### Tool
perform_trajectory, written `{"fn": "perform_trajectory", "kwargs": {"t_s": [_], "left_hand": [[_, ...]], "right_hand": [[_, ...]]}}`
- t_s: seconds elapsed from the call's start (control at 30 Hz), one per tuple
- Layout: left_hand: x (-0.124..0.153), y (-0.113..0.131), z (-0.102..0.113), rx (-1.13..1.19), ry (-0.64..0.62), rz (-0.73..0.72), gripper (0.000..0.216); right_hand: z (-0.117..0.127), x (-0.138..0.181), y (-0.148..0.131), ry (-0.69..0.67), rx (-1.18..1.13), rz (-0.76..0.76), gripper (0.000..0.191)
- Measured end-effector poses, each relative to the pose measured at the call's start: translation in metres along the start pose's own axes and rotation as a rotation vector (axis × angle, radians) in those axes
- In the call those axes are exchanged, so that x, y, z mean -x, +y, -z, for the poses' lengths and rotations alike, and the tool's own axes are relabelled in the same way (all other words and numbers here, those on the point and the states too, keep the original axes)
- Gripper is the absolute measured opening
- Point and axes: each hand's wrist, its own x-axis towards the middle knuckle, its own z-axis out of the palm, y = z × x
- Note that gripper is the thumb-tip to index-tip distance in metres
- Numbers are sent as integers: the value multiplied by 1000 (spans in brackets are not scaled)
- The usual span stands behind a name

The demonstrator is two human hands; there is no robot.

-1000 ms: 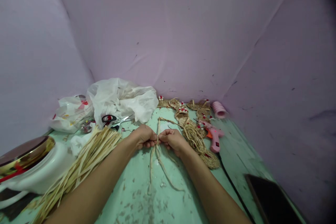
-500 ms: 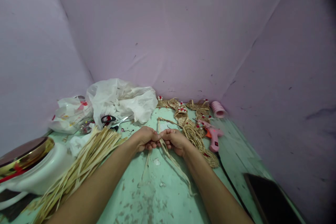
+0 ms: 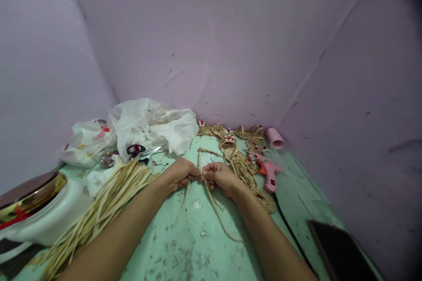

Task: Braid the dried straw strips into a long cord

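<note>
In the middle of a green surface, a person's left hand and right hand meet on a thin cord, fingers of both pinched closed on it. Loose strands trail below, toward the person. Beyond the right hand lies coiled rope, a pink glue gun just beside it; straw lies by the left forearm, near scissors.

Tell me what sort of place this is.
Probably a small handicraft work corner: a pink glue gun, coils of braided cord and a bundle of dry, flat strips lie on a green surface.
</note>
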Motion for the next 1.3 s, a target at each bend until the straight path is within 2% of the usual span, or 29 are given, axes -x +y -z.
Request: {"fn": "perform_trajectory", "kwargs": {"t_s": [0.13,0.27,0.33,0.43,0.53,0.7,0.77,0.83,0.87,0.97,1.03,1.07,1.2,1.3], "left_hand": [[2,2,-8,-31,87,7,8],[2,1,-18,-56,227,-53,19],[1,0,-22,-53,269,-66,20],[1,0,-24,-7,302,-5,20],[2,-1,-22,41,294,63,24],[7,-10,-19,48,265,-49,19],[8,-13,-18,34,244,-102,16],[9,-15,-16,30,216,-129,15],[9,-15,-14,30,199,-137,15],[9,-15,-10,43,157,-138,14],[8,-15,-8,54,126,-137,14],[8,-15,-7,61,121,-142,14],[5,-17,-4,53,81,-158,9],[5,-18,-3,2,78,-156,8]], "right_hand": [[0,-3,3,76,198,30,3],[0,-2,-3,311,609,52,6],[-2,2,-9,379,762,49,8],[-10,10,-17,397,887,36,9],[-25,18,-17,400,981,105,9],[-46,26,-10,460,1198,181,14],[-43,28,-13,354,1174,167,14],[-34,27,-19,226,1058,145,15],[-28,26,-23,206,969,131,17],[-11,19,-29,369,560,79,18],[-8,14,-27,399,292,-22,15],[-8,13,-25,372,207,-75,12],[-18,7,-15,144,84,-130,8],[-22,2,-10,119,82,-147,7]]}}
